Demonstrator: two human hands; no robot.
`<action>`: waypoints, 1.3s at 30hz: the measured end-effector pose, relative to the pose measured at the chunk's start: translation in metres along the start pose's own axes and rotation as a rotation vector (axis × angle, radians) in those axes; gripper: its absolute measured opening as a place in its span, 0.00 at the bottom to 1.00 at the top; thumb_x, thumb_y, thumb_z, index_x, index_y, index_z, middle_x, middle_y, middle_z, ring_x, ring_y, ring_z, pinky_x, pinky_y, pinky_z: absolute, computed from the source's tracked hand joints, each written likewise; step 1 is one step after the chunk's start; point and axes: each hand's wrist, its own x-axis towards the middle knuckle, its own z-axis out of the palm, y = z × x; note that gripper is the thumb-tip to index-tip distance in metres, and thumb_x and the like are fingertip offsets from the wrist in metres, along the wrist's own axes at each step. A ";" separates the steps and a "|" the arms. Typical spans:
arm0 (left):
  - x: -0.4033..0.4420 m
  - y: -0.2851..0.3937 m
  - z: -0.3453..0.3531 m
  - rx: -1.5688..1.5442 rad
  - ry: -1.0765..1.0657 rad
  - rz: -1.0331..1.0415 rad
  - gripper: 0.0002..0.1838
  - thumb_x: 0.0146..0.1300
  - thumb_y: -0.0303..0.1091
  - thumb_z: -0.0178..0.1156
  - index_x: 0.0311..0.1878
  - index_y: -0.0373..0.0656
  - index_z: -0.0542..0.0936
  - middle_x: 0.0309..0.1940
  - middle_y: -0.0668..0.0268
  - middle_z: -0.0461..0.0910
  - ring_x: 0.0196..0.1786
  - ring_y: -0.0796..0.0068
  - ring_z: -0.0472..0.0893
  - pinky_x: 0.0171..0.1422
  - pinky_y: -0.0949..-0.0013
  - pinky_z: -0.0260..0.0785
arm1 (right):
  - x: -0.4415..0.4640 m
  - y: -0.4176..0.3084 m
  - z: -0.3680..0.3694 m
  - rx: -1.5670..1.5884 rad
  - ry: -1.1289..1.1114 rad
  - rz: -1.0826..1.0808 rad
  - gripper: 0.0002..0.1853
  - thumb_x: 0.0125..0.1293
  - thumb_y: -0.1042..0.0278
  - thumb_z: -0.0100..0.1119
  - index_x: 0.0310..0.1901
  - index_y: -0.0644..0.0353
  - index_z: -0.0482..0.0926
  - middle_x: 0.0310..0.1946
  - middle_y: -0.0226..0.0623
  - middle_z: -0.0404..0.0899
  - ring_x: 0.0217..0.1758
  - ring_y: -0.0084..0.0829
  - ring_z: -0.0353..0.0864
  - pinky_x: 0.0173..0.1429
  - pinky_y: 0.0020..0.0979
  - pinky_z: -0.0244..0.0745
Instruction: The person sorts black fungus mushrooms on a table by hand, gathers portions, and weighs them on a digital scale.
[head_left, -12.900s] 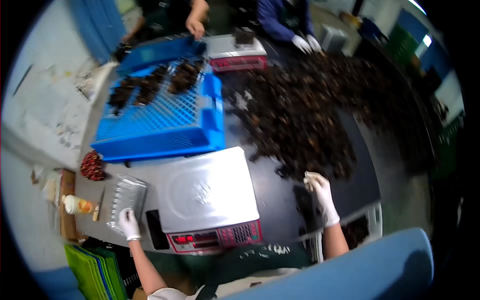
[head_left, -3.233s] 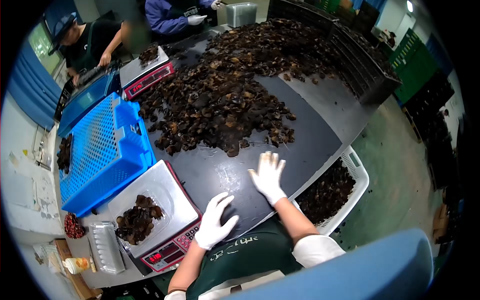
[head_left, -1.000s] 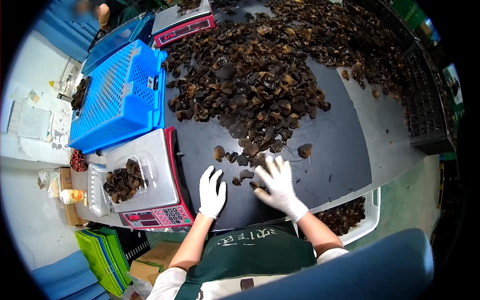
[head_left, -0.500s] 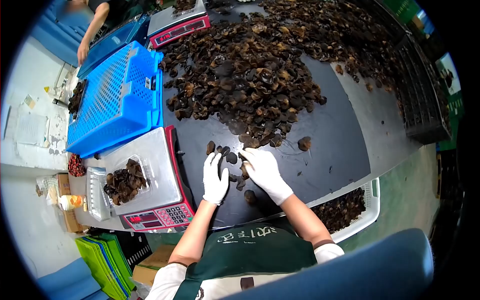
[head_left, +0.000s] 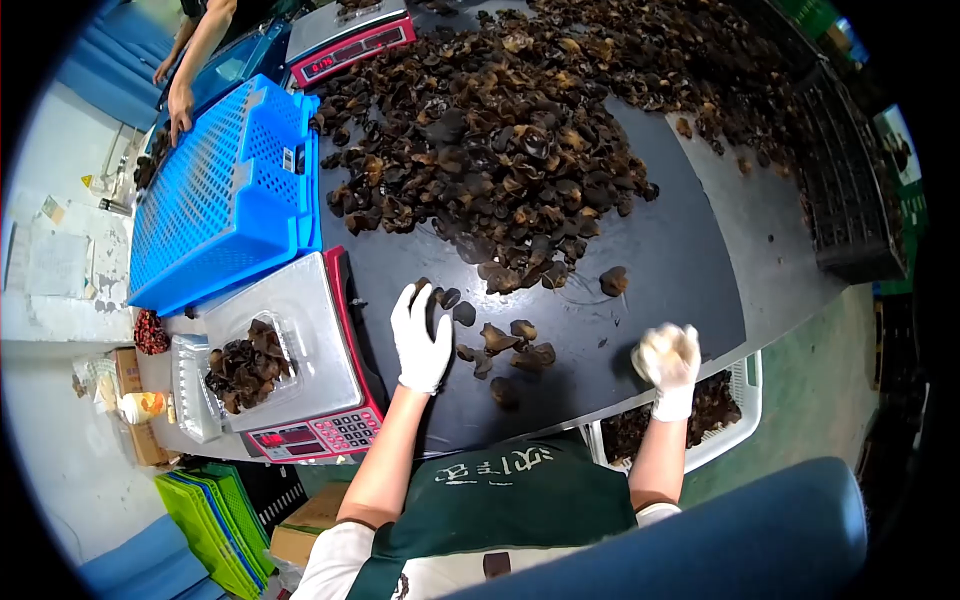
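My left hand [head_left: 420, 345], in a white glove, is open on the dark table, thumb apart, its fingertips at a small piece of black wood ear mushroom [head_left: 423, 284]. Several loose wood ears [head_left: 497, 339] lie between my hands. My right hand [head_left: 668, 358], also gloved, is over the table's front edge on the right with its fingers curled in; what they hold, if anything, is hidden. Beneath it is a white basket [head_left: 742, 425] of wood ears. A large heap of wood ears [head_left: 520, 150] spreads beyond both hands.
Left of me, a red-edged scale [head_left: 310, 330] bears a clear tray of wood ears [head_left: 250, 365]. Blue crates [head_left: 220, 210] stand behind it, with another scale [head_left: 350, 45] farther back. A co-worker's hand [head_left: 180, 110] reaches to the crates. A black crate [head_left: 850, 190] stands far right.
My right hand has moved right from the loose wood ears to the table edge, and its fingers have curled. My left hand has shifted slightly left and up. The co-worker's arm has moved closer to the crates.
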 end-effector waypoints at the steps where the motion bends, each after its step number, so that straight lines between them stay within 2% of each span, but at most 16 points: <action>1: 0.009 0.003 0.003 -0.006 -0.049 0.032 0.30 0.60 0.33 0.66 0.67 0.42 0.72 0.67 0.49 0.68 0.69 0.48 0.67 0.74 0.54 0.58 | 0.017 -0.002 0.008 -0.498 0.210 -0.018 0.21 0.74 0.51 0.53 0.42 0.63 0.85 0.34 0.38 0.84 0.32 0.28 0.80 0.32 0.25 0.71; 3: 0.021 0.011 0.016 0.027 -0.102 0.110 0.31 0.57 0.41 0.68 0.65 0.43 0.74 0.64 0.49 0.69 0.67 0.44 0.66 0.74 0.48 0.56 | 0.052 0.018 0.004 -1.431 0.458 -0.133 0.12 0.67 0.64 0.63 0.49 0.58 0.85 0.43 0.38 0.84 0.45 0.33 0.82 0.53 0.30 0.76; 4: 0.027 0.017 0.019 0.061 -0.138 0.167 0.32 0.57 0.44 0.68 0.64 0.44 0.75 0.63 0.49 0.69 0.67 0.44 0.65 0.75 0.46 0.55 | 0.063 0.035 -0.013 -1.986 0.385 -0.543 0.14 0.64 0.69 0.63 0.51 0.59 0.83 0.49 0.42 0.83 0.55 0.39 0.80 0.62 0.37 0.73; 6: 0.031 0.020 0.029 0.119 -0.201 0.281 0.29 0.56 0.44 0.67 0.61 0.47 0.77 0.61 0.49 0.70 0.64 0.44 0.66 0.73 0.46 0.57 | 0.082 0.054 -0.010 -2.306 0.414 -0.670 0.16 0.60 0.76 0.61 0.51 0.57 0.83 0.52 0.44 0.81 0.57 0.44 0.77 0.63 0.41 0.71; 11: 0.023 0.003 0.030 0.016 -0.124 0.220 0.13 0.55 0.22 0.64 0.44 0.44 0.81 0.49 0.58 0.75 0.51 0.54 0.76 0.57 0.60 0.71 | 0.085 0.060 -0.044 -1.836 0.312 -0.622 0.15 0.55 0.86 0.52 0.41 0.62 0.81 0.40 0.42 0.82 0.46 0.45 0.80 0.56 0.36 0.75; 15: 0.007 0.001 0.012 -0.014 -0.101 0.079 0.11 0.60 0.23 0.61 0.47 0.43 0.81 0.46 0.57 0.76 0.50 0.55 0.76 0.56 0.60 0.71 | 0.072 0.077 0.004 -1.853 0.005 -0.604 0.14 0.54 0.83 0.52 0.42 0.60 0.81 0.40 0.42 0.82 0.44 0.44 0.81 0.55 0.40 0.76; 17: 0.000 0.008 0.007 -0.007 -0.116 0.088 0.13 0.61 0.23 0.60 0.49 0.43 0.80 0.47 0.57 0.77 0.50 0.55 0.76 0.57 0.60 0.70 | 0.070 0.096 0.035 -1.963 -0.214 -0.403 0.16 0.57 0.74 0.60 0.49 0.57 0.81 0.51 0.43 0.80 0.55 0.43 0.78 0.61 0.41 0.72; 18: -0.004 0.012 0.004 0.000 -0.130 0.098 0.15 0.61 0.23 0.60 0.52 0.43 0.80 0.48 0.56 0.77 0.50 0.55 0.76 0.57 0.60 0.70 | 0.065 0.113 0.033 -2.071 -0.283 -0.474 0.23 0.57 0.68 0.65 0.56 0.54 0.79 0.57 0.39 0.77 0.61 0.41 0.73 0.64 0.44 0.67; 23: -0.026 0.011 -0.007 -0.051 -0.226 0.120 0.19 0.63 0.31 0.60 0.58 0.43 0.79 0.56 0.53 0.76 0.59 0.50 0.73 0.67 0.54 0.65 | 0.063 0.144 0.018 -2.139 -0.496 -0.322 0.27 0.55 0.68 0.66 0.60 0.52 0.77 0.56 0.34 0.75 0.59 0.39 0.72 0.61 0.44 0.67; 24: -0.027 0.018 -0.012 -0.062 -0.253 0.190 0.22 0.61 0.35 0.63 0.59 0.44 0.78 0.56 0.53 0.76 0.58 0.50 0.74 0.66 0.53 0.65 | 0.066 0.145 0.015 -2.088 -0.461 -0.475 0.22 0.56 0.69 0.63 0.56 0.52 0.79 0.47 0.33 0.80 0.50 0.37 0.77 0.55 0.41 0.70; 26: -0.029 0.033 -0.021 -0.035 -0.299 0.362 0.26 0.58 0.41 0.66 0.60 0.46 0.77 0.54 0.55 0.76 0.54 0.52 0.75 0.60 0.53 0.68 | 0.074 0.143 0.008 -1.960 -0.450 -0.236 0.16 0.57 0.71 0.61 0.49 0.53 0.81 0.33 0.31 0.82 0.37 0.36 0.80 0.46 0.38 0.73; 27: -0.037 0.038 -0.021 0.017 -0.266 0.368 0.28 0.56 0.44 0.67 0.60 0.47 0.76 0.53 0.57 0.75 0.52 0.53 0.75 0.59 0.53 0.68 | 0.076 0.144 0.015 -1.926 -0.373 -0.476 0.12 0.58 0.72 0.60 0.45 0.54 0.81 0.25 0.30 0.80 0.28 0.37 0.79 0.38 0.37 0.73; 28: -0.041 0.037 -0.021 0.046 -0.274 0.380 0.24 0.56 0.41 0.66 0.57 0.48 0.77 0.52 0.58 0.76 0.49 0.54 0.76 0.56 0.54 0.70 | 0.076 0.139 0.018 -1.949 -0.348 -0.356 0.14 0.58 0.75 0.60 0.47 0.55 0.81 0.31 0.33 0.83 0.34 0.37 0.82 0.41 0.37 0.76; 31: -0.056 0.022 -0.011 -0.010 -0.219 0.220 0.14 0.58 0.29 0.64 0.49 0.47 0.80 0.46 0.60 0.79 0.47 0.57 0.79 0.51 0.60 0.75 | 0.080 0.144 0.009 -1.735 -0.084 -0.448 0.18 0.57 0.81 0.61 0.49 0.55 0.81 0.40 0.37 0.85 0.42 0.39 0.86 0.47 0.35 0.79; 33: -0.057 0.013 -0.015 -0.168 -0.179 0.129 0.16 0.56 0.23 0.62 0.49 0.46 0.80 0.44 0.59 0.79 0.47 0.57 0.80 0.53 0.62 0.75 | 0.086 0.143 0.005 -1.755 0.006 -0.459 0.19 0.57 0.82 0.62 0.50 0.55 0.81 0.42 0.40 0.85 0.44 0.41 0.86 0.48 0.33 0.80; 39: -0.054 0.027 -0.105 -0.448 -0.013 0.070 0.16 0.59 0.18 0.59 0.51 0.40 0.79 0.44 0.58 0.78 0.47 0.60 0.80 0.55 0.64 0.73 | 0.095 0.163 0.061 -1.822 -0.208 -0.383 0.22 0.54 0.86 0.60 0.51 0.55 0.81 0.42 0.40 0.84 0.45 0.41 0.86 0.50 0.32 0.80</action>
